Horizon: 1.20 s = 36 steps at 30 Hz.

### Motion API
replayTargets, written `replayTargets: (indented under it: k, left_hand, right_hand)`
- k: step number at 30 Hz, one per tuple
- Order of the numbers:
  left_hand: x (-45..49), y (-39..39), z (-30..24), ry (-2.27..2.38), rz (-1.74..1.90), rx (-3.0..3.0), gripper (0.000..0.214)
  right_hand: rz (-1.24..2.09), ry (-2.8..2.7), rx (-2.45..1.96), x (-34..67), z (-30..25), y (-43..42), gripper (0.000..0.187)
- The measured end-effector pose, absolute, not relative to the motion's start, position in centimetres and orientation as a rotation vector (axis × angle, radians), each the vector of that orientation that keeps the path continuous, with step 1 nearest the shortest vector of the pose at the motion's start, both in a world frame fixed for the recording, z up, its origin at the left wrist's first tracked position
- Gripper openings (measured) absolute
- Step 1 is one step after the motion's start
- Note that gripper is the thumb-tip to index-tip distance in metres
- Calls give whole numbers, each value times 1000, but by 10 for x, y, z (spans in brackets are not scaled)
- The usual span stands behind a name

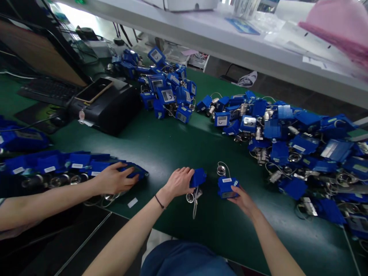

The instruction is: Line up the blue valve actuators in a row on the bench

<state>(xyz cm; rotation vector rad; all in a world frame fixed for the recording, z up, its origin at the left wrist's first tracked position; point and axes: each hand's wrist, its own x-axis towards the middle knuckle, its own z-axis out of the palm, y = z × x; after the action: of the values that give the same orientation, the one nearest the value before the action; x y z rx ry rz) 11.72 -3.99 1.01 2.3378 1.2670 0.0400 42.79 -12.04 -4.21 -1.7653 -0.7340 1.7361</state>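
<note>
My left hand point(178, 181), a dark band on its wrist, is closed around one end of a blue meter point(199, 177). A metal pipe fitting point(190, 197) and a thin looped cable hang below that meter. To the right, my right hand point(243, 200) grips the near right corner of a second blue meter point(224, 186), fingers partly hidden. Its white label faces up and its display faces me. A round metal fitting point(221, 171) and a cable stick out behind it. The two meters are apart, over the green table point(172, 147).
A co-worker's hand point(115, 179) rests on a row of blue meters point(77, 160) at left. Piles of meters point(271, 126) lie at right and at the back point(166, 90). A black device point(112, 107) carries a phone point(94, 91). A shelf point(244, 48) overhangs the back.
</note>
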Motion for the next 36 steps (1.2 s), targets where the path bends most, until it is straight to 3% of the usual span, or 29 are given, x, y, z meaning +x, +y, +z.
replayTargets:
  k: [6, 11, 18, 23, 27, 36]
  left_hand:
    - [129, -43, 15, 1078, -162, 2456, 49]
    - [113, -54, 14, 1109, -90, 2415, 55]
    - [67, -68, 2, 1682, 185, 1695, 58]
    - [59, -77, -7, 1705, 106, 1484, 60]
    - [65, -84, -6, 1664, 128, 1379, 61]
    - [61, -89, -12, 1584, 198, 1344, 58]
  right_hand:
    - [1844, -627, -1616, 397, -45, -136, 63]
    - [1783, -742, -1821, 402, -36, -142, 65]
    - [1800, -958, -1910, 419, -14, -136, 71]
    - [1354, -1445, -2394, 396, 1, -113, 98]
    - [1093, -1665, -2628, 370, 4, -100, 100]
    - [1040, -2571, -2128, 404, 12, -106, 95]
